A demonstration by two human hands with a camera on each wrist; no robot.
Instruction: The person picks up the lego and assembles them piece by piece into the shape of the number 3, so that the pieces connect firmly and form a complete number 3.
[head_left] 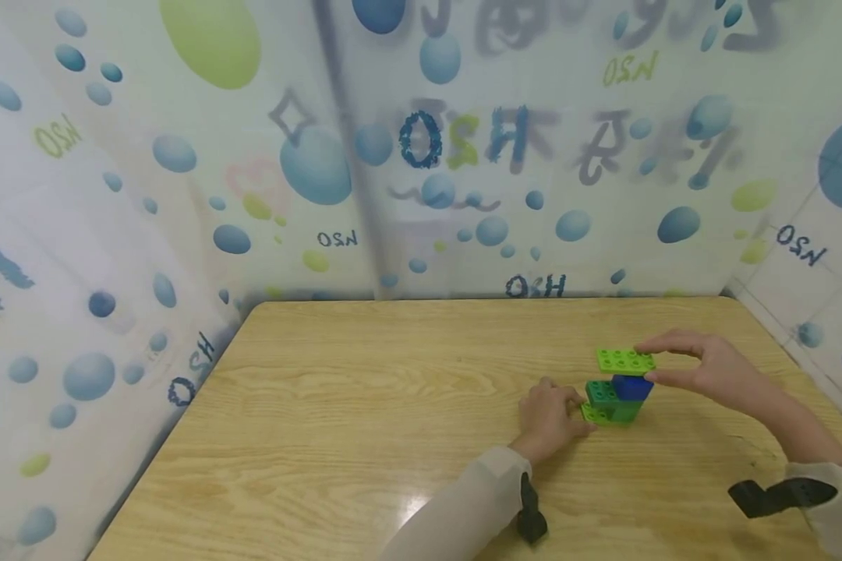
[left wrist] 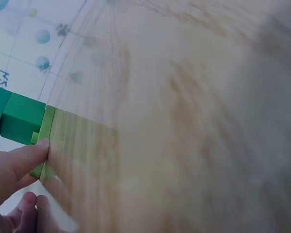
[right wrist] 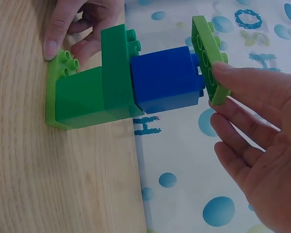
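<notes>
Right hand [head_left: 702, 368]: fingers pinch light green plate [head_left: 625, 360], just above blue brick [head_left: 632, 387].
Left hand [head_left: 549, 418]: fingers press base plate [right wrist: 52, 92] onto bench [head_left: 365, 405].

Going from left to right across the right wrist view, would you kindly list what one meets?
Light green base plate with the left hand's fingertips on it → green bricks → blue brick → light green flat plate → right hand, which holds that plate.
</notes>
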